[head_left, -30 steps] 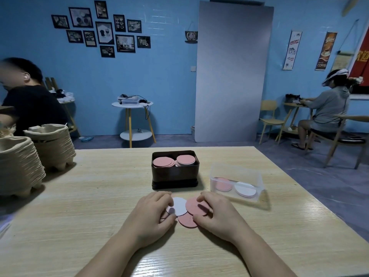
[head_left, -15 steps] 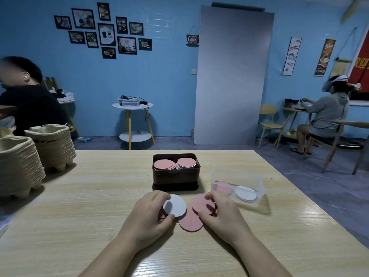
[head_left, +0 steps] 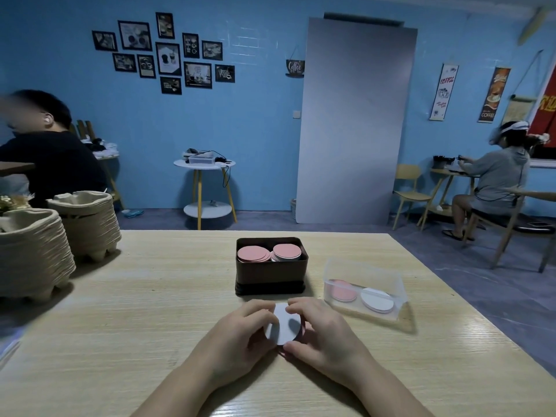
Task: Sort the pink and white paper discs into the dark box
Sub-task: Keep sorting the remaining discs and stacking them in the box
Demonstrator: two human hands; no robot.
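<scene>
The dark box [head_left: 270,276] stands mid-table with two stacks of discs inside, pink on top of each [head_left: 253,253]. Just in front of it, my left hand [head_left: 237,341] and my right hand [head_left: 323,335] together hold a small gathered stack of discs [head_left: 284,325], a white one on top and a pink edge showing at the right and underneath. Fingers of both hands pinch its rim. How many discs are in the stack is hidden.
A clear plastic box [head_left: 365,288] to the right holds a pink pile and a white pile. Stacked pulp trays [head_left: 36,257] fill the table's left side. Two people sit at other tables, far left and far right.
The discs lay spread on the table, white and pink side by side; my hands have pushed them together into one stack, with the white disc now on top, and closed around it.
</scene>
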